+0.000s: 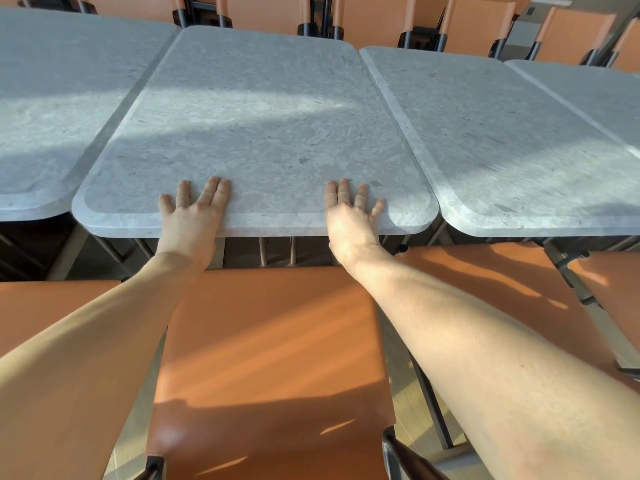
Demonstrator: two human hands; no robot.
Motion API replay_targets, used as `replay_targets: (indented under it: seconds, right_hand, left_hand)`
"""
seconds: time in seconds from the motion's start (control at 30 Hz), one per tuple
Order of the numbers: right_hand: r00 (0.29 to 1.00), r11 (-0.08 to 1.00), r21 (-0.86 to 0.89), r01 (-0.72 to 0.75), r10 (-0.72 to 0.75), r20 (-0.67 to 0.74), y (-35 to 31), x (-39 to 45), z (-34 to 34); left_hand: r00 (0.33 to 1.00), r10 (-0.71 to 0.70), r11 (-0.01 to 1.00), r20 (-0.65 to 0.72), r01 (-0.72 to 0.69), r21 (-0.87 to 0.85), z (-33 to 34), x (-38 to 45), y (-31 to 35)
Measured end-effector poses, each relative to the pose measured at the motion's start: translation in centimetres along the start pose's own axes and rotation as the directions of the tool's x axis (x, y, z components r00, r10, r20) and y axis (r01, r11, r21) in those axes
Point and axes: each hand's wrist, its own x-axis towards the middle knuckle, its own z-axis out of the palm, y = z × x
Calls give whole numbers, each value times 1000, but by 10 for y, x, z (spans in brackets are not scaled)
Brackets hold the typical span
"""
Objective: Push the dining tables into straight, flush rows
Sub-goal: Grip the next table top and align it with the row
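Both hands [188, 216] [349, 216] flat on middle table [263, 116] near edge; side seams seemingly tight.

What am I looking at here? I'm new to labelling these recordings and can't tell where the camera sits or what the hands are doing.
There is no machine: a person wears one camera on the head, looking down along both bare arms. The left hand and right hand lie flat, fingers straight, on the near edge of the middle grey stone-look table; nothing is gripped. More tables stand alongside it, left and right. Orange chairs stand below the arms and beyond the tables.
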Motion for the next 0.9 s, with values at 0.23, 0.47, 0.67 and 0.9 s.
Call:
replay_targets:
  seconds: [0.23,0.47,0.67,0.9]
  right_hand:
    - [1000,1000,9,-9,9,2,-1,-5,4]
    - [1000,1000,-23,-22,22,12,-5,-10,-1]
    - [998,1000,3,-16,16,59,-6,-12,-13]
    - [979,975,218,28,-71,192,15,-44,-41]
  left_hand:
    - [1000,-2,1000,12,2,-30,-1,-9,-1]
    - [999,2,997,55,2,-74,-15,-12,-1]
    - [992,47,992,121,-33,-123,-30,-13,-6]
    - [901,48,963,431,73,-259,-85,-31,3]
